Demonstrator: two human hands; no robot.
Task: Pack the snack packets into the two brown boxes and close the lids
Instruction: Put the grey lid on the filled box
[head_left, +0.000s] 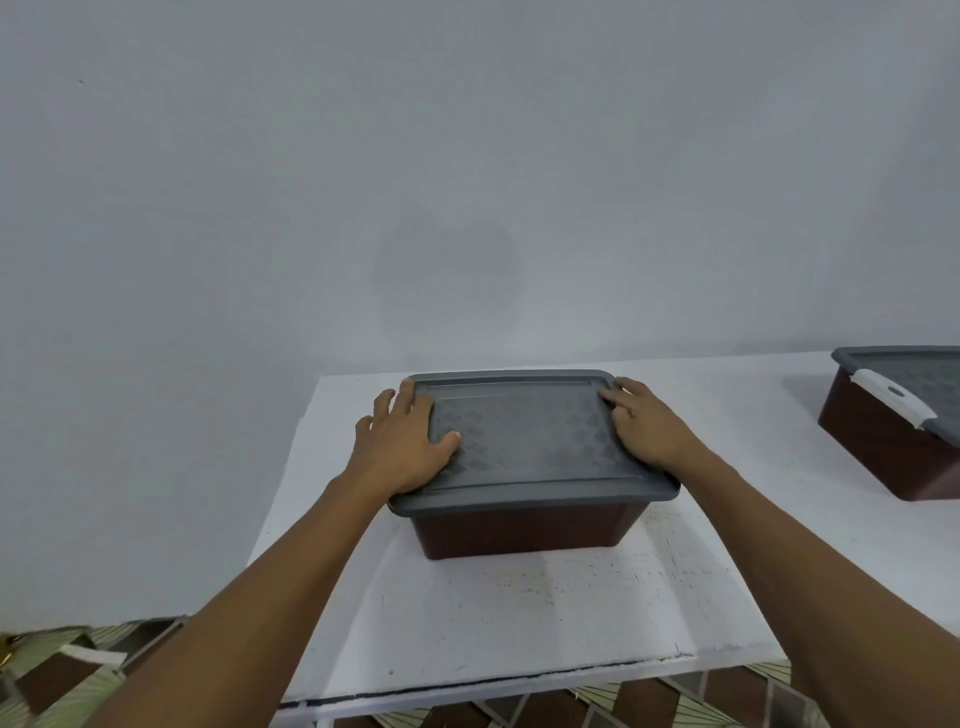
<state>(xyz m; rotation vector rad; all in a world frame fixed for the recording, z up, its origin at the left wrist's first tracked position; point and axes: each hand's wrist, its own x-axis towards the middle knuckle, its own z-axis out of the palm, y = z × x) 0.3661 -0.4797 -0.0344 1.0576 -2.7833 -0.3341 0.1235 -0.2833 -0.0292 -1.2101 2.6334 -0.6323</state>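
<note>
- Your left hand lies flat, palm down, on the left end of the grey textured plastic lid; fingers spread and pointing away from you, thumb angled inward across the lid surface, outer fingers hanging past the lid's left edge.
- Left grip: open, pressing on the lid, not wrapped around anything.
- Your right hand rests on the right end of the same lid, palm down, fingers stretched toward the far right corner, slightly bent at the knuckles, fingertips on the raised rim.
- Right grip: open too, laid on the lid, nothing clasped.
- Both forearms reach in from the bottom corners, extended nearly straight, converging on the box, wrists low near the lid's edges.
- The dark brown rectangular plastic box sits under that lid in the middle of the white scuffed desk, near the far edge by the plain grey wall; lid looks seated all round.
- Second brown plastic box is at the right edge of view, well apart, partly cut off, with its own grey lid on and a white latch over its near end.
- Snack packets: none visible; box contents hidden by the lids.
- Patterned brown-and-green tiled floor shows below the desk.
</note>
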